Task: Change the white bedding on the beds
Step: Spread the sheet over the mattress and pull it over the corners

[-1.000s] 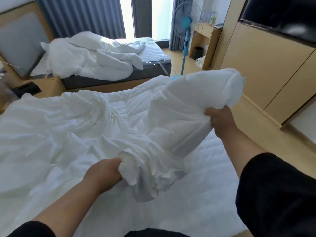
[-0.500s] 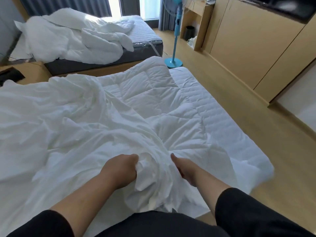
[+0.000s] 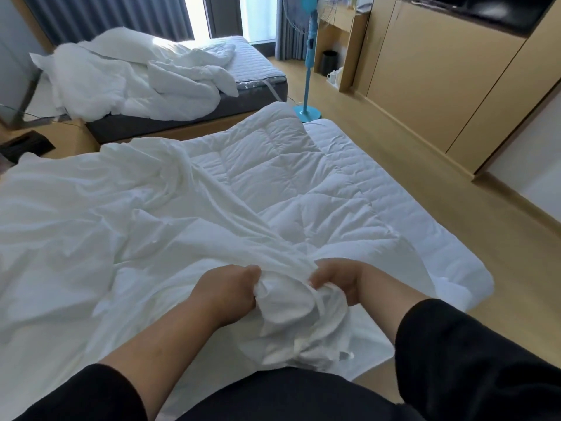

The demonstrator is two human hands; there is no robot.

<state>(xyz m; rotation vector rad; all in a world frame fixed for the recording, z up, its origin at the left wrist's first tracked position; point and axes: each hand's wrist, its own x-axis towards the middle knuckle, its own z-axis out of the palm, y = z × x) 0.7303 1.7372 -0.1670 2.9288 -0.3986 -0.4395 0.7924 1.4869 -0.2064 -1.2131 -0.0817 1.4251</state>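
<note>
A white quilted duvet (image 3: 291, 177) lies spread over the near bed, on a white mattress pad (image 3: 425, 226). A crumpled white duvet cover (image 3: 91, 226) covers the bed's left half and bunches up at the near edge. My left hand (image 3: 226, 294) and my right hand (image 3: 340, 281) are both closed on that bunched cover end (image 3: 291, 302), close together, just in front of my body.
A second bed (image 3: 261, 77) stands further back with a heap of white bedding (image 3: 133, 77). A blue standing fan (image 3: 306, 86) is at the near bed's far corner. Wooden cabinets (image 3: 440, 74) line the right wall, with wood floor (image 3: 425, 165) between.
My right hand let the lifted duvet corner drop flat onto the bed, then came in beside my left hand and gripped the bunched cover.
</note>
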